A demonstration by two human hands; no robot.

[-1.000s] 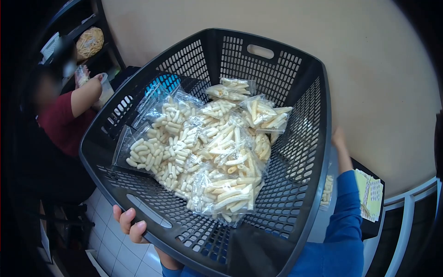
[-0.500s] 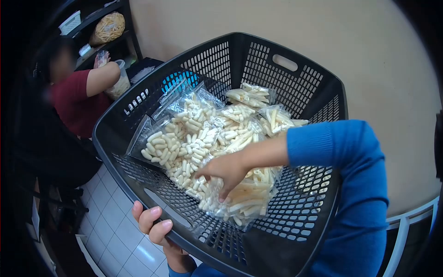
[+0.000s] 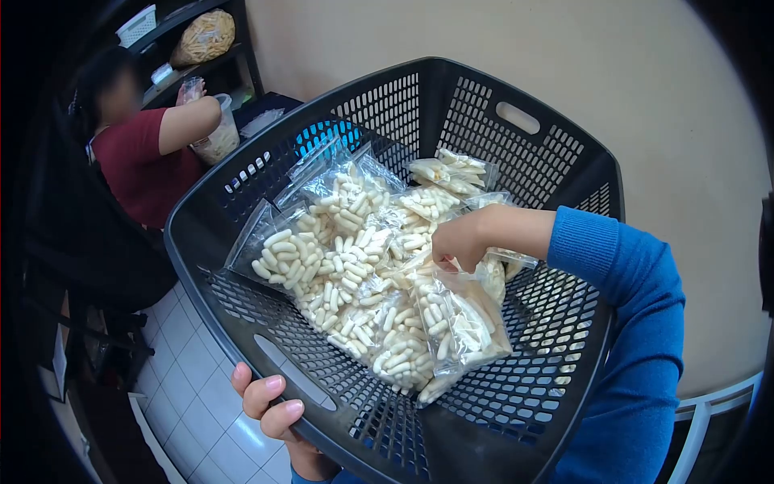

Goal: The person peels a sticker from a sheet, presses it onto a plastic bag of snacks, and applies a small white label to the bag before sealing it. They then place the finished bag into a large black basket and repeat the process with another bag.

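A black plastic basket (image 3: 516,456) fills the middle of the view, tilted towards me. My left hand (image 3: 274,407) is wrapped around its near left rim, beside the handle slot. Inside lie several clear zip bags packed with short, pale, rounded sticks (image 3: 343,266). My right hand (image 3: 468,238) reaches in from the right in a blue sleeve, its fingers closed on the top edge of a clear bag of pale sticks (image 3: 463,323). That bag hangs down over the others. Behind my wrist, more bags with flatter pale pieces (image 3: 451,171) sit against the far side.
At the left, a person in a dark red shirt (image 3: 149,173) holds a small clear bag by a translucent tub (image 3: 219,137). Dark shelves behind carry a large bag of tan sticks (image 3: 205,39) and a white basket (image 3: 137,26). A beige wall (image 3: 685,145) stands at right.
My right hand has moved up and to the right, from lying over the bags to lifting one by its top edge. My left hand stays on the rim.
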